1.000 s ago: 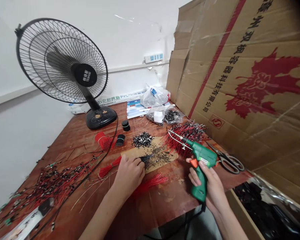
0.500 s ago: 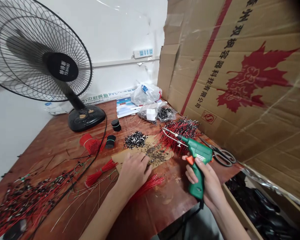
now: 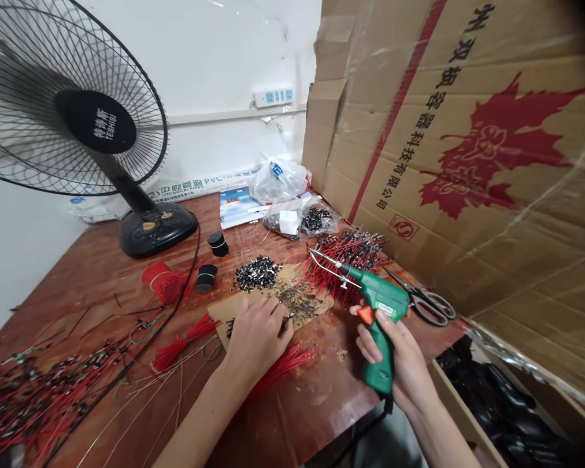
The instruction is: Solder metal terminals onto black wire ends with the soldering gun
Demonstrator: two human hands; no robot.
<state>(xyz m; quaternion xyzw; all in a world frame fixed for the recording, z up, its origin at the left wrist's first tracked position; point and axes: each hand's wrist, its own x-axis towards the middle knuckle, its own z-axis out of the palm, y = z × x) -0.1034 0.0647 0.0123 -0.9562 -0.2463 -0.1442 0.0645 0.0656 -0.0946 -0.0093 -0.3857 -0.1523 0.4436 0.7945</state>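
My right hand point(image 3: 394, 354) is wrapped round the green handle of a soldering gun point(image 3: 383, 296), with a finger at its orange trigger. The gun's metal tip points left, in front of a heap of red wires with dark ends point(image 3: 351, 253). My left hand point(image 3: 259, 331) rests over a piece of brown cardboard point(image 3: 219, 304), fingers curled and closed. A small dark part with a shiny end point(image 3: 289, 316) shows at its fingertips. Beside that hand lies a bundle of red wires point(image 3: 292, 361), partly hidden under it. A pile of small black parts point(image 3: 258, 272) sits just beyond.
A black fan point(image 3: 158, 227) stands at the back left, its cord crossing the table. Scissors point(image 3: 426, 302) lie right of the gun. Tangled red wires point(image 3: 34, 396) spread at the left. Plastic bags point(image 3: 283, 182) lie at the back; a large carton point(image 3: 448, 247) walls the right.
The whole view has shifted slightly, so the scene sits farther left. Both hands keep nearly the same places over the table, and the soldering gun stays in my right hand.
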